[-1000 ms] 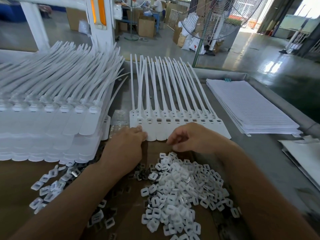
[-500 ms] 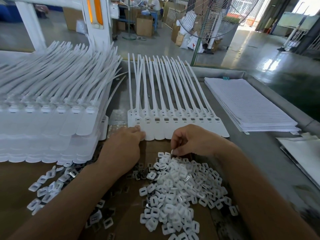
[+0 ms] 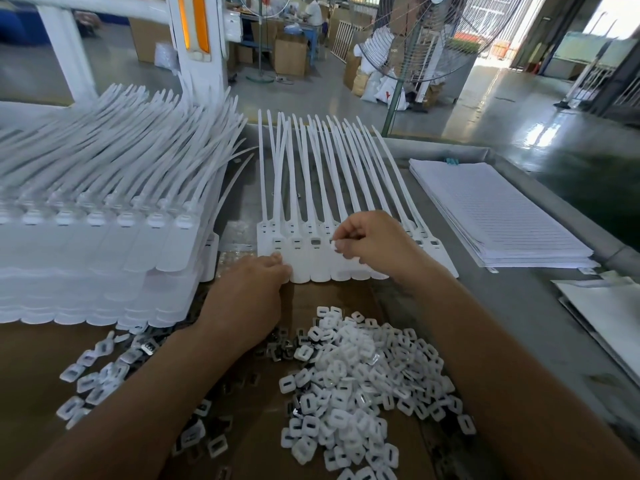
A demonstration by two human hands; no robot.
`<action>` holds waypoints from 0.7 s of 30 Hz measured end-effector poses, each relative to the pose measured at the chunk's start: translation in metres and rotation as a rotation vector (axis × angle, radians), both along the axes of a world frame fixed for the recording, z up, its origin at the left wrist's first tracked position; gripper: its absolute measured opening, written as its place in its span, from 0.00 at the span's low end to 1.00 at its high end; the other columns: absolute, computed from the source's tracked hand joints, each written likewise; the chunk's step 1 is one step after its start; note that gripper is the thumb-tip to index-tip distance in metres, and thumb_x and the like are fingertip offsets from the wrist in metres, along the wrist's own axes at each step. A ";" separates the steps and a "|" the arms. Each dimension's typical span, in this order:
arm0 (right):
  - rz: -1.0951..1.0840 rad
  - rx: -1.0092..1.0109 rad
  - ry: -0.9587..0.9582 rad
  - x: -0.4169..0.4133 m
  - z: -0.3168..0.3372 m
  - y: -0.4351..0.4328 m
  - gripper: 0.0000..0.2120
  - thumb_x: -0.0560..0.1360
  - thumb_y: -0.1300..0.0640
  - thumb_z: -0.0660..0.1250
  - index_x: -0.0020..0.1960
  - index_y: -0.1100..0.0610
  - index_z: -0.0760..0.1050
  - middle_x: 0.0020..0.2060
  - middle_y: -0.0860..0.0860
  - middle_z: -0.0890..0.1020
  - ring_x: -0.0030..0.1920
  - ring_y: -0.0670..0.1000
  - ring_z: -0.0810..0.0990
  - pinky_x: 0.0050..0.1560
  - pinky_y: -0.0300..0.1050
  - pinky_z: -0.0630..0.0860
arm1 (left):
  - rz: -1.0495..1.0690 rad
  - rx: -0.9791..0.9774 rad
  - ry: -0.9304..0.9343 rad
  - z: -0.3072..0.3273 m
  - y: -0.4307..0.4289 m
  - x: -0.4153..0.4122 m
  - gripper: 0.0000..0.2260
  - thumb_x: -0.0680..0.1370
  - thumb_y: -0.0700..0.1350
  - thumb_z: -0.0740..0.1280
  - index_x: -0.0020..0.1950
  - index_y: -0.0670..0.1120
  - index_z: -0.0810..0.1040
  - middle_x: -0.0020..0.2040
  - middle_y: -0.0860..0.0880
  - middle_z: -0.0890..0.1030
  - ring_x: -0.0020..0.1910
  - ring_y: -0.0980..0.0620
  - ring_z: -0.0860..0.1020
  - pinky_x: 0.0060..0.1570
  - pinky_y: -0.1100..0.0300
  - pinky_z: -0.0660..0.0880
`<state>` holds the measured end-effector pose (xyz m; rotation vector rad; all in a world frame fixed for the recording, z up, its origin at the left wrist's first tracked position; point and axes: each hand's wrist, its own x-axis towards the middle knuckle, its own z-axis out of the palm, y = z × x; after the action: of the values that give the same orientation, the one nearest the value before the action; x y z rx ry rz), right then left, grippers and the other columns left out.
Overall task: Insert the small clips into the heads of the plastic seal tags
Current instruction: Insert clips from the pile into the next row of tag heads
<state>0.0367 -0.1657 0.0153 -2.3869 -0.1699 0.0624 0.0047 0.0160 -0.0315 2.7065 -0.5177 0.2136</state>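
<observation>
Right hand (image 3: 372,242) pinches clip (image 3: 334,244) over tags (image 3: 320,268).

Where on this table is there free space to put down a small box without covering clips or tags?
Grey table is bare between the paper stack, the loose sheets and the right forearm. Brown cardboard is bare at the far left, in front of the stacked tags. Crowded: the clip pile between the forearms, and scattered clips beside the left forearm.

No legible text. Red mark on white sack (image 3: 385,93) near fan (image 3: 436,32): too blurred to read.
</observation>
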 end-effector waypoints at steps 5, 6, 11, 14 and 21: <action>-0.087 -0.005 -0.070 0.020 -0.009 0.008 0.06 0.75 0.61 0.65 0.41 0.53 0.76 0.37 0.41 0.75 0.38 0.38 0.73 0.38 0.32 0.67 | 0.001 0.013 -0.006 0.001 0.001 -0.002 0.18 0.76 0.36 0.56 0.63 0.47 0.74 0.68 0.49 0.71 0.64 0.49 0.69 0.63 0.56 0.66; -0.091 -0.018 -0.081 0.023 -0.012 0.011 0.05 0.75 0.61 0.65 0.41 0.54 0.77 0.37 0.41 0.75 0.37 0.38 0.73 0.38 0.32 0.67 | 0.002 0.014 -0.006 0.001 0.001 -0.003 0.18 0.76 0.36 0.57 0.63 0.48 0.74 0.68 0.49 0.70 0.64 0.49 0.69 0.63 0.55 0.66; -0.070 -0.085 -0.082 0.031 -0.023 0.020 0.05 0.74 0.61 0.66 0.45 0.57 0.81 0.41 0.44 0.77 0.35 0.37 0.71 0.34 0.30 0.64 | 0.003 0.023 -0.016 0.002 0.001 -0.003 0.17 0.76 0.37 0.57 0.62 0.47 0.76 0.66 0.49 0.73 0.62 0.49 0.71 0.59 0.56 0.69; -0.073 -0.123 -0.083 0.033 -0.027 0.022 0.06 0.75 0.59 0.66 0.46 0.57 0.81 0.46 0.47 0.81 0.34 0.37 0.69 0.34 0.30 0.62 | 0.005 0.028 -0.016 0.002 0.001 -0.004 0.17 0.76 0.38 0.57 0.62 0.47 0.76 0.66 0.49 0.72 0.62 0.48 0.71 0.59 0.56 0.69; -0.091 -0.157 -0.053 0.035 -0.024 0.024 0.07 0.75 0.60 0.65 0.47 0.58 0.81 0.49 0.51 0.82 0.41 0.43 0.72 0.43 0.40 0.67 | 0.000 0.029 -0.007 0.003 0.002 -0.004 0.16 0.76 0.37 0.57 0.60 0.46 0.76 0.64 0.47 0.74 0.60 0.48 0.72 0.56 0.56 0.70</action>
<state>0.0721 -0.1419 -0.0089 -2.5513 -0.0841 -0.0318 0.0005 0.0179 -0.0280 2.7351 -0.5266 0.2168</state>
